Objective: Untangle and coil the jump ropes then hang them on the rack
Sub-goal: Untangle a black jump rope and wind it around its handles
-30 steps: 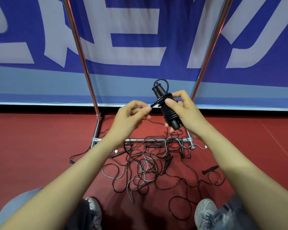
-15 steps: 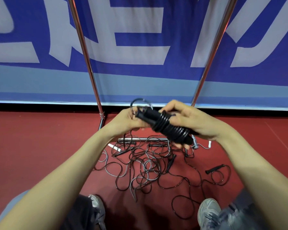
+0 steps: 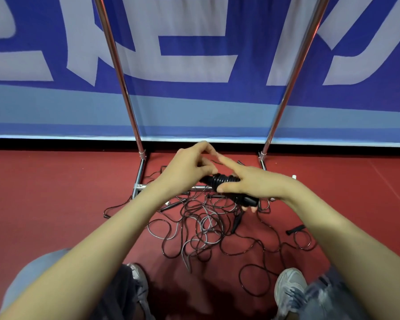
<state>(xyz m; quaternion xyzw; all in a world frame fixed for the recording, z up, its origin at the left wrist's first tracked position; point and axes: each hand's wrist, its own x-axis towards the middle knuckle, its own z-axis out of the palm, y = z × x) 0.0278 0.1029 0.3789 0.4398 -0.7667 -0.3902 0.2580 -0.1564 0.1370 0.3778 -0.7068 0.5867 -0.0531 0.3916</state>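
We're holding the coiled rope (image 3: 222, 180) low in front of us, over the tangle. It's glossy black cord wound in tight ribbed turns round its handles, a stubby cylinder lying nearly level. The right grip (image 3: 259, 183) is clamping it w/ thumb pressing on the coils, lower fingers curling under the handle end and forefinger pointing straight out to the left. The left grip (image 3: 189, 167) is curling at the bundle's left end, thumb & forefinger tips meeting. A thin strand is showing btwn the grips, but we can't tell if it's being pinched.

Below, the tangled ropes (image 3: 201, 225) are sprawling in thin shiny loops, black w/ some grey, on the matte red floor (image 3: 56, 204). A loose black handle (image 3: 295, 229) is lying off to the right. The rack (image 3: 116, 65) is rising as two polished chrome tubes.

Vs half a sec ago, the bundle is sitting lower & flatter, the loop that stood above the left grip is gone from sight, and the right forefinger is now straight.

The banner (image 3: 194, 100) behind is showing big white strokes on blue, cropped & unreadable.
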